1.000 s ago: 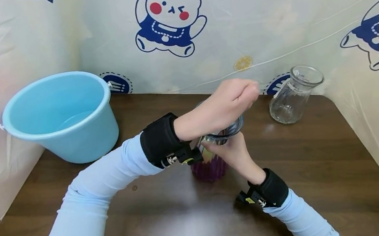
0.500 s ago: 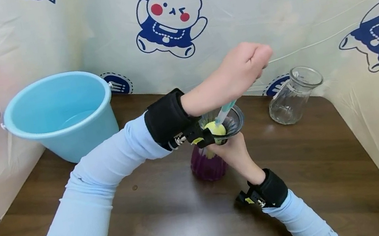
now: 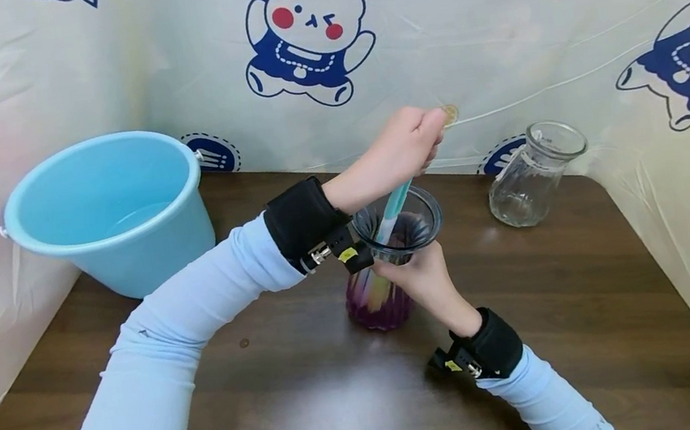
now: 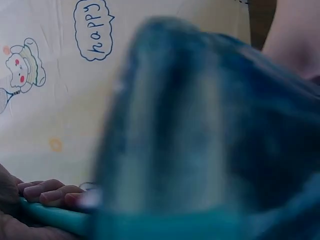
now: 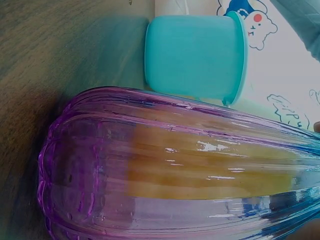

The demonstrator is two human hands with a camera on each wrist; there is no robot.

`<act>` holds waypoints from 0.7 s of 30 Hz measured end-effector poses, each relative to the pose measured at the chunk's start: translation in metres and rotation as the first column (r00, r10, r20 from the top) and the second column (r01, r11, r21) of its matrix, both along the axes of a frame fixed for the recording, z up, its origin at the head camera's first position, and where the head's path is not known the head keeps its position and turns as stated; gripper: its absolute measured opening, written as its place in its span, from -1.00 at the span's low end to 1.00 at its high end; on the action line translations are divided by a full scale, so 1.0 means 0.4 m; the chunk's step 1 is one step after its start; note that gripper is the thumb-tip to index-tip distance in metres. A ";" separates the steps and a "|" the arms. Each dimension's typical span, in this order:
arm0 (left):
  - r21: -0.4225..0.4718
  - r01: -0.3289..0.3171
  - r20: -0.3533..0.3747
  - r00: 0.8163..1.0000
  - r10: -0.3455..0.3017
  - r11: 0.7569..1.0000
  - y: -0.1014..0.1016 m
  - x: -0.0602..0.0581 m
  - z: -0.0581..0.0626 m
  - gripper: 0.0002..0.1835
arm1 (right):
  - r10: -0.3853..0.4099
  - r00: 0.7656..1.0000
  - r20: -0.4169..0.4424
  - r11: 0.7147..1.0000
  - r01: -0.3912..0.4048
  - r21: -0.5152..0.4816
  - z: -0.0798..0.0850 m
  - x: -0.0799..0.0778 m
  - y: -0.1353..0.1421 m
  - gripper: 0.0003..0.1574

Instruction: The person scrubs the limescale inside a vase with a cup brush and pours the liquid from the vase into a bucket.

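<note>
Fingers of the left hand (image 3: 405,148): curled round the teal handle (image 3: 396,208), above the mouth of the ribbed vase (image 3: 383,309).
Fingers of the right hand (image 3: 423,279): gripping the vase at its neck, just under the rim; some hidden behind the glass.
Handle axis: slanting down from the left hand through the mouth, roughly along the vase's length.
Yellow head (image 5: 210,170): inside the vase body, below the left hand.
Nearer hand: left to the handle, right to the vase.
</note>
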State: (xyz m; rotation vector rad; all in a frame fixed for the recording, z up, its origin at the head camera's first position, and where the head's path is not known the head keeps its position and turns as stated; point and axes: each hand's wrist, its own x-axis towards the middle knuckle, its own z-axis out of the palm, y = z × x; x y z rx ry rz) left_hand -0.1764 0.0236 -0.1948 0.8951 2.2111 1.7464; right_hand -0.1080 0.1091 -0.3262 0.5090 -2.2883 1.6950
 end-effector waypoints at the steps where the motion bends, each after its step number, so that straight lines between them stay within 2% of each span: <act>1: -0.004 -0.008 0.011 1.000 0.008 1.000 -0.004 -0.003 -0.011 -0.52 | -0.005 1.000 -0.011 1.000 0.005 0.012 0.001 0.000 -0.001 -0.40; 6: -0.027 -0.022 0.033 0.999 0.023 0.999 -0.012 -0.018 -0.060 -0.51 | -0.017 0.999 -0.051 0.998 0.020 0.057 0.004 0.002 -0.005 -0.35; 10: -0.035 -0.016 0.043 0.999 0.017 0.999 -0.011 -0.022 -0.072 -0.51 | -0.005 0.999 -0.051 0.999 0.007 0.049 0.005 0.003 -0.004 -0.31; 16: -0.007 0.005 0.076 0.997 -0.004 1.000 -0.005 -0.028 -0.057 -0.51 | -0.004 0.999 -0.048 0.999 0.006 0.044 0.003 0.003 -0.003 -0.33; 21: 0.076 0.026 0.094 0.995 -0.033 0.997 -0.003 -0.031 -0.018 -0.53 | -0.021 0.999 -0.041 0.999 0.023 0.045 0.003 0.001 -0.004 -0.32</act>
